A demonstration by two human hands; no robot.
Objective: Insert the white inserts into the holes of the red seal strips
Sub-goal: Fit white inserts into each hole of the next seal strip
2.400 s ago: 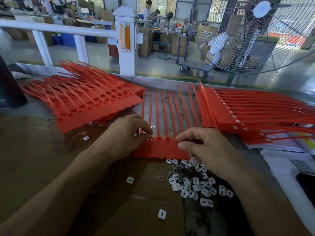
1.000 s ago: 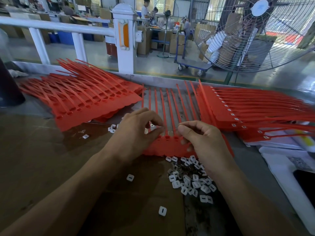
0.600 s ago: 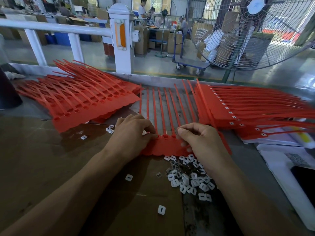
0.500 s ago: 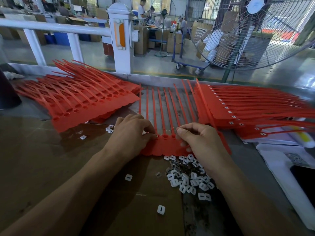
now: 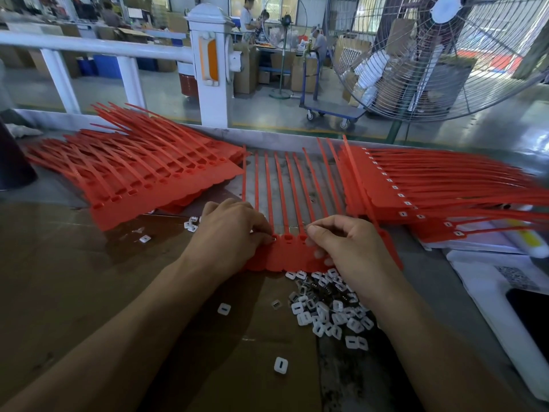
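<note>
Two bare forearms enter from the lower edge, each ending in an ungloved hand: left hand (image 5: 230,233), right hand (image 5: 352,251). No sleeve covers either forearm. Fingernails are short and unpainted.

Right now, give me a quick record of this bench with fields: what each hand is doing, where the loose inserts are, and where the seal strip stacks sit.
left hand: fingers curled at the left end of the seal strip sheet, at its row of holes
right hand: fingers curled on the sheet's right part
insert in fingers: cannot tell
white inserts: loose pile just below the sheet, near the right wrist
stray insert: alone, nearer the camera
left stack: holes look empty
right stack: white inserts visible in holes
</note>
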